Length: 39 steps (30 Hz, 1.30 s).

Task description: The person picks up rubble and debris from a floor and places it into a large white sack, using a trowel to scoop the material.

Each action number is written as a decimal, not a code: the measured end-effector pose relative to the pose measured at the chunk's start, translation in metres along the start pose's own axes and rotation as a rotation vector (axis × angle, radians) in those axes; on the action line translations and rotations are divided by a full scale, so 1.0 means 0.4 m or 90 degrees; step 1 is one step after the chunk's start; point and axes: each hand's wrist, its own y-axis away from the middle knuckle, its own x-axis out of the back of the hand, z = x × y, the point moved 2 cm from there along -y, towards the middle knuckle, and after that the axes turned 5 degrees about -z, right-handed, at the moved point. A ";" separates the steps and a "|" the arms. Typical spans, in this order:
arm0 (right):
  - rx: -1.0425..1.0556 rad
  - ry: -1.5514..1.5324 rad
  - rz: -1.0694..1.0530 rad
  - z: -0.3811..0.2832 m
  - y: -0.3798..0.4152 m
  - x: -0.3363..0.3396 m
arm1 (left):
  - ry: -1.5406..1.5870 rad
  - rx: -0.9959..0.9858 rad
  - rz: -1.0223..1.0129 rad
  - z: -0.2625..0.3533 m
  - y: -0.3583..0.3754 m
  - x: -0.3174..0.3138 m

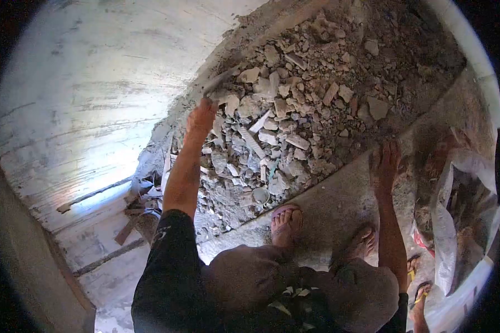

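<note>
A long, thin tool (221, 80), blurred along its length, slants up and away from the left hand (203, 114) over the edge of the rubble heap (294, 136), close to the pale wall (111, 83). That hand is closed around the tool's near end, the fingers curled in (what kind of tool it is, I cannot tell). Broken chunks and ridged fragments lie just beside the fist, and the heap spreads from there towards the far right. The right hand (386, 164) is well apart from the tool, on the opposite side of the heap's near part, its fingers extended and holding nothing visible; whether it presses on the concrete strip (330, 205) I cannot tell. The person's sandalled feet (286, 222) stand between the two arms, beside the rubble. Further right, a whitish sack (445, 222) gapes, with another person's feet (421, 294) next to it.
</note>
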 end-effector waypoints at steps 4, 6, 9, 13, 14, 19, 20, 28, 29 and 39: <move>0.097 0.528 -0.012 0.018 -0.014 -0.049 | 0.095 0.006 -0.023 0.080 0.066 0.016; 0.113 0.225 0.063 0.017 -0.011 -0.058 | 0.121 -0.074 0.031 0.022 0.061 -0.035; 0.143 -0.081 0.145 0.064 -0.037 -0.134 | 0.125 -0.154 0.024 0.041 0.175 -0.009; 0.202 -0.456 0.104 0.066 -0.017 -0.142 | 0.161 -0.084 0.057 0.033 0.368 -0.024; 0.198 -0.604 0.082 0.053 -0.019 -0.105 | 0.210 -0.066 0.044 0.045 0.435 -0.031; 0.141 -0.137 0.213 0.032 -0.021 -0.036 | 0.329 -0.092 -0.082 0.052 0.810 -0.255; 0.145 -0.133 0.213 0.029 -0.019 -0.030 | 0.346 -0.116 -0.084 0.050 0.856 -0.296; 0.122 -0.571 0.175 0.052 -0.028 -0.111 | 0.266 -0.005 0.157 -0.049 0.582 -0.137; 0.103 -0.613 0.178 0.058 -0.037 -0.113 | 0.113 -0.039 0.197 -0.069 0.513 -0.163; -0.045 -0.050 -0.072 0.000 -0.007 0.031 | 0.325 -0.036 0.004 -0.018 0.330 -0.059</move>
